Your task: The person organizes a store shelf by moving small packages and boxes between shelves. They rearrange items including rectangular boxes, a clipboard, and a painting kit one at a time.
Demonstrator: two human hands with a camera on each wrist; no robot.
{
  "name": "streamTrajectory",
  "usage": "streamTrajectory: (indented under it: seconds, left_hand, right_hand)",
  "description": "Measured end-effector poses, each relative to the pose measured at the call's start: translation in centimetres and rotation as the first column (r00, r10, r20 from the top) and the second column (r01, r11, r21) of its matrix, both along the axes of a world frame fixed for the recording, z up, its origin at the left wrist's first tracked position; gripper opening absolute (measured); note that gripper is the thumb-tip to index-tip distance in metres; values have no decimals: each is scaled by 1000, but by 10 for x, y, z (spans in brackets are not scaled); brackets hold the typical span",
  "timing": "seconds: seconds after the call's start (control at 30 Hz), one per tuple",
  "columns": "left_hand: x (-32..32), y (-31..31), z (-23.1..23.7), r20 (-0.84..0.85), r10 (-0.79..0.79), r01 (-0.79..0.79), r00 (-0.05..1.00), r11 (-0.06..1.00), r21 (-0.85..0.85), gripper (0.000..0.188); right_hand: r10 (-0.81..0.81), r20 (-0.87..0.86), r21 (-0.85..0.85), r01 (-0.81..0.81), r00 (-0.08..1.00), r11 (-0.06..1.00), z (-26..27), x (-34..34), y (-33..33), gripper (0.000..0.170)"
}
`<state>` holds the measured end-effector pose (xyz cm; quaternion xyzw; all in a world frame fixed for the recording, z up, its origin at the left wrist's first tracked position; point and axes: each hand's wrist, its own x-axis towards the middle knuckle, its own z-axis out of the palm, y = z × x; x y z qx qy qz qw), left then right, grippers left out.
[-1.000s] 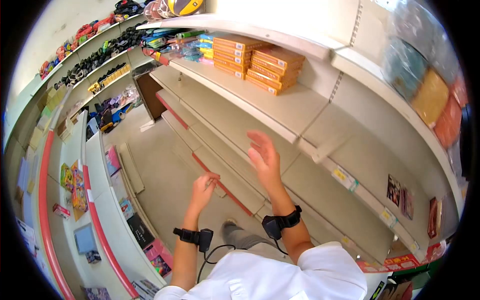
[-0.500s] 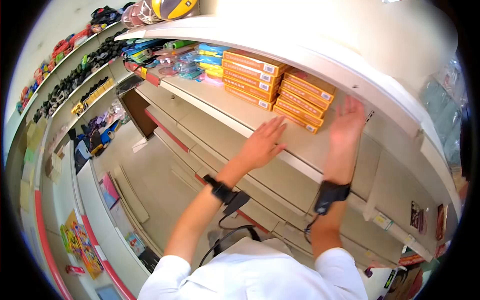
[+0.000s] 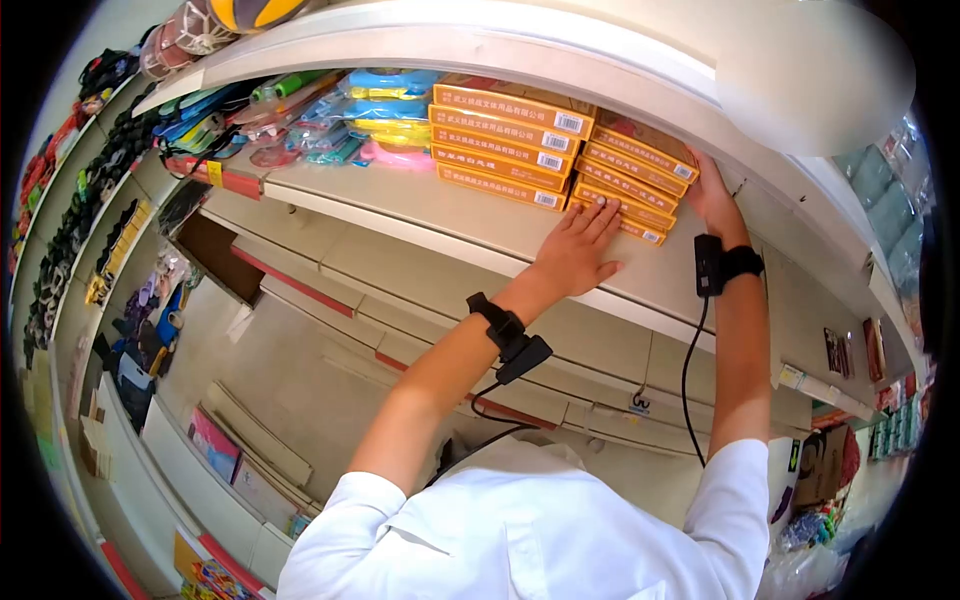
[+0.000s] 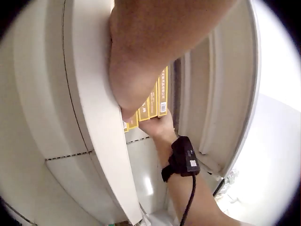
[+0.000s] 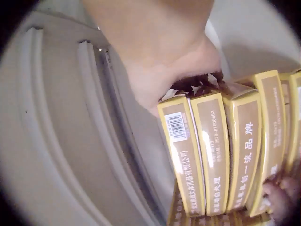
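Two stacks of orange boxes stand side by side on the shelf (image 3: pixel 400 205). The left hand (image 3: pixel 575 250) lays its extended fingers on the front of the right stack (image 3: pixel 640 165), near its lower boxes. Against that stack's right side is the right hand (image 3: pixel 712 195), its fingers mostly hidden behind the boxes. In the right wrist view, the right hand (image 5: pixel 174 61) touches the box ends (image 5: pixel 181 141), and the left fingertips (image 5: pixel 277 195) show at the lower right. The left stack (image 3: pixel 505 140) stands untouched, close beside the right one.
Bagged blue and yellow goods (image 3: pixel 390 105) lie left of the boxes. An upper shelf edge (image 3: pixel 480 50) runs just above both stacks. Lower shelves stand beneath, and a white shelf unit (image 3: pixel 190 460) is across the aisle.
The left hand has moved up and right from the shelf edge onto the right stack's front. The right hand has come against the stack's right side. The view has shifted toward the boxes.
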<state>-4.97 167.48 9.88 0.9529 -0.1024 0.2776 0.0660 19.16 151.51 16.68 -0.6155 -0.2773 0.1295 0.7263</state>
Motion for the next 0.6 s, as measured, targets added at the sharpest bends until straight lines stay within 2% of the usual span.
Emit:
streamTrajectory:
  seconds: [0.07,0.1,0.17,0.2,0.3,0.37,0.43,0.53,0.6]
  left_hand:
    - [2,-3,1,-13,15,-15,1000,1000,5,66]
    - [4,-5,2,-49,29,-31,998,999,-33,68]
    - [6,-8,0,-38,52,-53,998,998,-37,69]
    - [7,-10,-2,-36,69,-70,997,997,-37,70]
    - [10,-12,-2,-109,107,-108,988,994,-7,71]
    - [13,-15,1,-144,149,-148,978,989,20,70]
    - [14,-15,3,-143,165,-161,976,986,36,70]
    - [11,-15,6,-139,167,-164,976,986,36,70]
    - [14,-17,4,-127,166,-164,978,986,23,70]
  right_hand:
    - [53,2,34,-53,999,998,-4,1,-6,38]
    - [112,-129,122,-96,985,988,0,-1,-3,38]
    - [117,-273,167,-73,955,983,8,7,0,38]
    - [58,-299,119,-23,952,993,8,15,3,38]
    - [66,-310,63,-49,948,997,12,23,4,36]
    - [48,-249,29,-42,967,999,19,4,5,34]
    - [-50,-135,-26,46,990,999,36,-36,7,32]
    - [121,-236,-45,-136,964,990,15,23,1,39]
    - [97,-226,-68,-115,969,991,15,27,1,44]
